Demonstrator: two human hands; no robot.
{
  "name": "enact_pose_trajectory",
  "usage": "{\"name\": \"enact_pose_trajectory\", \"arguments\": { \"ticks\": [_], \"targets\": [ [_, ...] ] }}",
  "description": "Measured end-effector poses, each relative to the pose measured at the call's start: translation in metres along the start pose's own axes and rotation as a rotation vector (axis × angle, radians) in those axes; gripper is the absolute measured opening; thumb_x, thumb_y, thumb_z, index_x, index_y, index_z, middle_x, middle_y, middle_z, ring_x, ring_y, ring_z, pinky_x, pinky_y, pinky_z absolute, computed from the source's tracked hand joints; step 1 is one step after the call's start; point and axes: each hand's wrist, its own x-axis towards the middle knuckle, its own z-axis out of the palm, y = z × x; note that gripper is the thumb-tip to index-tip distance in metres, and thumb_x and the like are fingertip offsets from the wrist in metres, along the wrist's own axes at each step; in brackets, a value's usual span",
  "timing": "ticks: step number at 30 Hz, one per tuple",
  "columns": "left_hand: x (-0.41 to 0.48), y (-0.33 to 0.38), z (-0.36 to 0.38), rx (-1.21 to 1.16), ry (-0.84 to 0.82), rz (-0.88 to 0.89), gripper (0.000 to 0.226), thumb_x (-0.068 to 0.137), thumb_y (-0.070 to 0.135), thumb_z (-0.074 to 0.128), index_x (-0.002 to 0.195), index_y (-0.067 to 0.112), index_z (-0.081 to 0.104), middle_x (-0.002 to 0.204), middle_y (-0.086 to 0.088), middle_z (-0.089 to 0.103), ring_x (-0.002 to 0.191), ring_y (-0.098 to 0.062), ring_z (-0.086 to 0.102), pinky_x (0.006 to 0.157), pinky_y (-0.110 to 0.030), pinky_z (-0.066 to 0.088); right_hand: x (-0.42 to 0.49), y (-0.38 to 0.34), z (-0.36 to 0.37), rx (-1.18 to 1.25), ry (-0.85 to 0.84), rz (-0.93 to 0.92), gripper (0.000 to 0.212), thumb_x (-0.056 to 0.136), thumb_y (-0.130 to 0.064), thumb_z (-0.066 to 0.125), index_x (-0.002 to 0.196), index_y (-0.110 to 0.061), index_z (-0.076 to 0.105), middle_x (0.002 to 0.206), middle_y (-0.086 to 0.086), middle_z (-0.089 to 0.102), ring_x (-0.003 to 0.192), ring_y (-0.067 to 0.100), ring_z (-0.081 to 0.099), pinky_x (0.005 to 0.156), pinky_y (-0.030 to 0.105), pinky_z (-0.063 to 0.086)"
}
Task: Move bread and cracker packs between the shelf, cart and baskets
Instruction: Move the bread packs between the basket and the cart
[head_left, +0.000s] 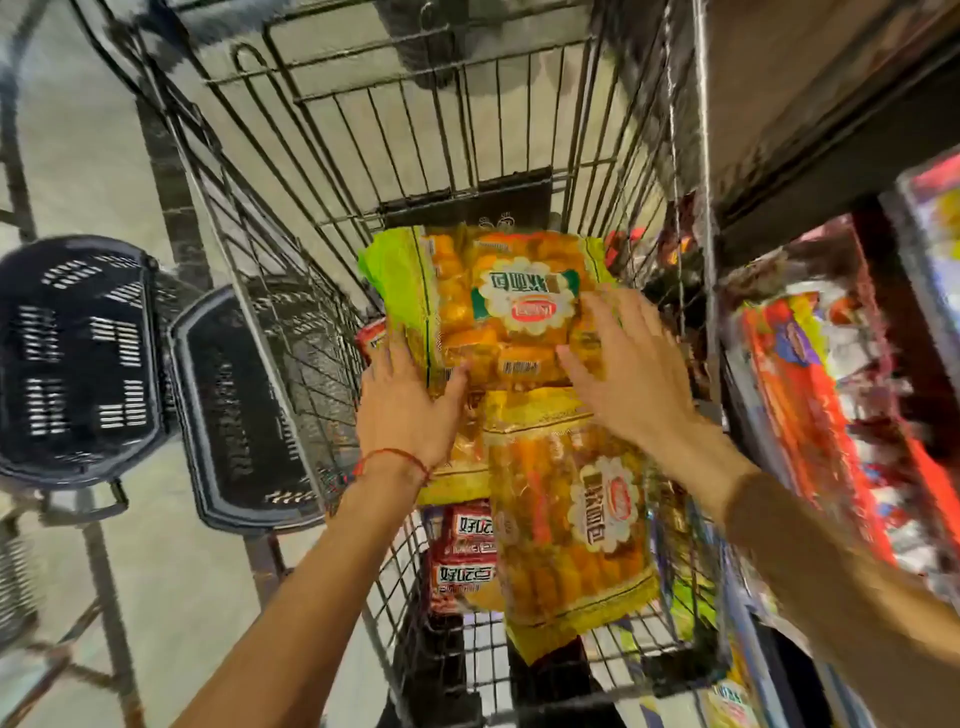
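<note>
Two bread packs in the wire cart (702, 156), middle of the frame. Top bread pack (498, 306) lying partly over the lower bread pack (571, 525). Red cracker pack (465, 551) tucked under both, low in the middle.

Left hand (405, 410) holding the top bread pack by its near left corner, thumb on top, fingers down the side. Right hand (623, 364) flat and spread out on the right part of the same pack, not curled round anything. Picture a bit smeary, so tightness of the left grip hard to tell.

Things likely to go wrong from here:

- Only one corner really held. Shiny, floppy wrapper. Could sag on the right side when lifted, slip out and drop back on the pile.
- Too hard a push from the flat hand, and squashed soft bread.
- Top pack touching the lower one, so maybe dragging it along too.
- Cart wires close on both sides. Easy to snag the wrapper there.
- Dark baskets (78, 358) far over at the left of the frame, outside the cart. A long swing that way with a weak grip, and maybe a fall to the floor.
- Shelf (810, 156) at the right edge much nearer, so a safer trip.
</note>
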Motion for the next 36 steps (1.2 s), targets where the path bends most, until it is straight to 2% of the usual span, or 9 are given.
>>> {"name": "enact_pose_trajectory", "arguments": {
  "ticks": [8, 14, 16, 19, 23, 25, 27, 34, 36],
  "targets": [
    [0.029, -0.004, 0.024, -0.180, -0.132, -0.271, 0.123, 0.063, 0.098, 0.050, 0.145, 0.009, 0.035, 0.137, -0.020, 0.058, 0.124, -0.043, 0.054, 0.103, -0.056, 0.047, 0.031, 0.012, 0.047, 0.226, -0.340, 0.363, 0.100, 0.094, -0.076, 0.047, 0.167, -0.027, -0.001, 0.175, 0.003, -0.012, 0.160, 0.035, -0.010, 0.128, 0.060, 0.007],
    [0.042, -0.014, 0.031, -0.372, -0.186, -0.387, 0.099, 0.075, 0.074, 0.070, 0.147, 0.013, 0.044, 0.139, -0.010, 0.061, 0.124, -0.029, 0.060, 0.099, -0.038, 0.047, 0.028, 0.014, 0.068, 0.237, -0.265, 0.422, 0.117, 0.084, -0.075, 0.065, 0.166, -0.023, -0.001, 0.174, 0.015, -0.006, 0.160, 0.038, -0.004, 0.127, 0.059, 0.007],
    [0.046, -0.017, 0.029, -0.572, -0.194, -0.456, 0.079, 0.082, 0.060, 0.073, 0.142, 0.013, 0.052, 0.120, -0.003, 0.068, 0.095, -0.007, 0.073, 0.078, -0.022, 0.056, 0.031, 0.015, 0.066, 0.314, -0.217, 0.443, 0.119, 0.080, -0.071, 0.073, 0.166, -0.022, 0.006, 0.173, 0.014, 0.010, 0.159, 0.038, 0.009, 0.127, 0.057, 0.014],
    [0.045, -0.016, 0.029, -0.734, -0.273, -0.452, 0.042, 0.095, 0.039, 0.068, 0.128, 0.016, 0.055, 0.089, 0.008, 0.061, 0.041, 0.013, 0.056, 0.037, -0.007, 0.040, 0.032, 0.013, 0.060, 0.323, -0.153, 0.434, 0.113, 0.081, -0.066, 0.077, 0.165, -0.024, 0.014, 0.168, 0.012, 0.024, 0.155, 0.036, 0.023, 0.123, 0.056, 0.026],
    [0.030, -0.012, 0.020, -0.897, -0.262, -0.395, 0.048, 0.088, 0.046, 0.074, 0.122, 0.013, 0.067, 0.110, -0.010, 0.076, 0.087, -0.021, 0.077, 0.061, -0.036, 0.063, 0.023, 0.002, 0.052, 0.328, -0.109, 0.422, 0.107, 0.085, -0.062, 0.075, 0.165, -0.025, 0.014, 0.168, 0.009, 0.026, 0.154, 0.036, 0.024, 0.122, 0.060, 0.029],
    [0.022, -0.015, 0.015, -0.949, -0.260, -0.367, 0.075, 0.074, 0.062, 0.082, 0.116, 0.003, 0.067, 0.107, -0.025, 0.073, 0.094, -0.048, 0.071, 0.066, -0.066, 0.059, 0.018, -0.002, 0.045, 0.362, -0.104, 0.415, 0.103, 0.087, -0.062, 0.073, 0.165, -0.028, 0.014, 0.168, 0.009, 0.027, 0.155, 0.036, 0.024, 0.123, 0.061, 0.027],
    [0.017, -0.026, 0.013, -1.025, -0.284, -0.311, 0.089, 0.067, 0.067, 0.085, 0.110, -0.008, 0.062, 0.110, -0.040, 0.064, 0.092, -0.054, 0.070, 0.064, -0.076, 0.053, 0.011, -0.006, 0.034, 0.414, -0.098, 0.413, 0.096, 0.090, -0.063, 0.069, 0.164, -0.033, 0.015, 0.169, 0.007, 0.028, 0.156, 0.035, 0.024, 0.123, 0.062, 0.027],
    [-0.030, -0.018, -0.050, -0.996, -0.294, -0.092, 0.035, 0.094, 0.033, 0.072, 0.115, 0.005, 0.071, 0.112, -0.019, 0.075, 0.101, -0.040, 0.073, 0.083, -0.061, 0.058, -0.047, -0.025, -0.012, 0.398, 0.021, 0.353, 0.076, 0.095, -0.062, 0.058, 0.158, -0.029, 0.029, 0.149, 0.004, 0.045, 0.136, 0.029, 0.046, 0.109, 0.057, 0.043],
    [-0.039, -0.022, -0.059, -0.940, -0.299, -0.032, 0.019, 0.097, 0.024, 0.069, 0.105, 0.007, 0.073, 0.098, -0.007, 0.079, 0.091, -0.021, 0.075, 0.080, -0.040, 0.061, -0.067, -0.028, -0.017, 0.319, 0.046, 0.357, 0.082, 0.093, -0.070, 0.050, 0.158, -0.024, 0.028, 0.144, 0.005, 0.042, 0.133, 0.028, 0.044, 0.106, 0.056, 0.045]
  ]
}}
